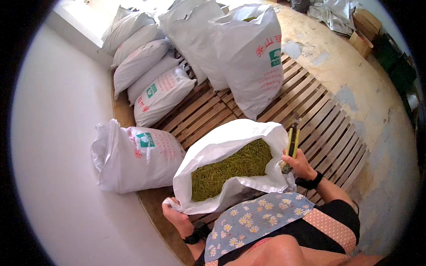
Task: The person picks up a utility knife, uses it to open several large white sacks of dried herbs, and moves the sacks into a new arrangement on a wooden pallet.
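An open white woven sack (229, 133) stands right in front of me, its mouth spread wide. Dried green leaf material (233, 166), like loose tea, fills what shows of its inside. My left hand (176, 214) grips a corner of the sack's rim at the near left. At the opposite end, my right hand (299, 163) is closed around a slim yellow and black tool (293, 143), whose exact kind I cannot tell. That hand is against the sack's right edge; whether it also pinches the cloth is unclear.
A filled white sack (143, 166) leans by the wall (63, 133). Several sacks lie stacked (143, 66) behind it. Tall sacks (249, 60) stand on the slatted wooden pallet (313, 109). Cardboard boxes (366, 25) sit at the far right, beyond the patchy floor (346, 73).
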Demonstrator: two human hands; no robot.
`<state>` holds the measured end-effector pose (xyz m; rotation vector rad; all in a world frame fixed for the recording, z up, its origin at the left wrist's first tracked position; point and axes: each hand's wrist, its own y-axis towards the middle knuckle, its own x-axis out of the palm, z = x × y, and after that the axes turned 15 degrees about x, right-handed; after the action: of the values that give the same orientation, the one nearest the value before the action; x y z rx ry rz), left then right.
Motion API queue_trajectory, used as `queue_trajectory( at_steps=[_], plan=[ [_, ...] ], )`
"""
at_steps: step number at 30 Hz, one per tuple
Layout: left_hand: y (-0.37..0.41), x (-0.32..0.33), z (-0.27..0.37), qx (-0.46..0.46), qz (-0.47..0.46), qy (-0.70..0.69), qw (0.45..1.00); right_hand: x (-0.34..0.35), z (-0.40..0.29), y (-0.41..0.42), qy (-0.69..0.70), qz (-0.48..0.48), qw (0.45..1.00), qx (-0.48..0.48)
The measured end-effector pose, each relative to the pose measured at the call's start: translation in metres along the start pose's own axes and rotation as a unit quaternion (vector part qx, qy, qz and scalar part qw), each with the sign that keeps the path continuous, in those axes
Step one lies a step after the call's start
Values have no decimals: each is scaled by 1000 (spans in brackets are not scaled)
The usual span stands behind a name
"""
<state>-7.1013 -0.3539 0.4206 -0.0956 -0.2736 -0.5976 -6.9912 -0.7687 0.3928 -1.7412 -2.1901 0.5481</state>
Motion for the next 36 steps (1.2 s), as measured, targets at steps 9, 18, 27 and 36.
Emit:
queue_trajectory(
  at_steps=[9, 18, 27, 36],
  plan=[
    [-20, 145, -23, -9, -141, -55, 988, -91, 6, -19, 120, 259, 956, -68],
    [57, 293, -94, -96, -214, -90, 968, -192, -60, 60, -17, 422, 865, -271],
    [133, 428, -180, 59, -473, -35, 878, -286, -41, 212, 185, 407, 885, -130],
    [245, 406, -194, -85, -320, -101, 938, -246, -69, 227, -225, 405, 886, 3]
  ],
)
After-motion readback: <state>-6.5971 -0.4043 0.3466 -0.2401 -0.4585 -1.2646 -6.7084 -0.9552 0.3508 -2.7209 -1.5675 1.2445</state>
